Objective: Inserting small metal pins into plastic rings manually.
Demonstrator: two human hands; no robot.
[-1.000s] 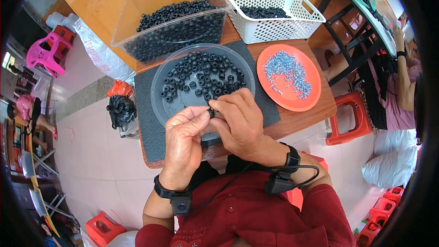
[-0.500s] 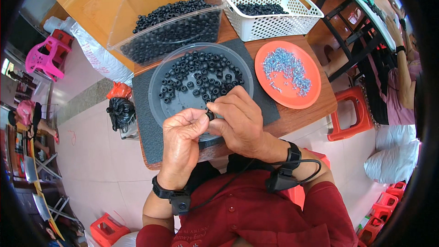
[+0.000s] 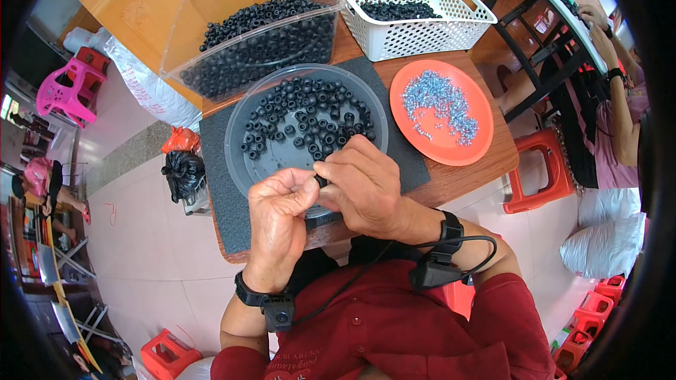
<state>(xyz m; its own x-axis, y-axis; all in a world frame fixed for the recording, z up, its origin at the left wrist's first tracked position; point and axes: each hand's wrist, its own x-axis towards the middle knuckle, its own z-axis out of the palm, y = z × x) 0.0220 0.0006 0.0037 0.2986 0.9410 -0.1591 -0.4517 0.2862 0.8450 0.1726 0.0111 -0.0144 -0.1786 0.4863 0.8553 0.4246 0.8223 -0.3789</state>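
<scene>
With the left hand (image 3: 278,214) and right hand (image 3: 362,186) both pinching one small black ring (image 3: 321,181), a steady, square grip over the round tray (image 3: 239,162) seems best.

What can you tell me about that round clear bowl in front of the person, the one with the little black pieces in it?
The round clear bowl looks like thin see-through plastic, shallow and wide. It sits flat on a dark grey mat on the wooden table, in front of a clear bin. Small black rings lie loosely across its far half; the near part is mostly bare. The left hand and right hand meet over its near rim, hiding it.
</scene>
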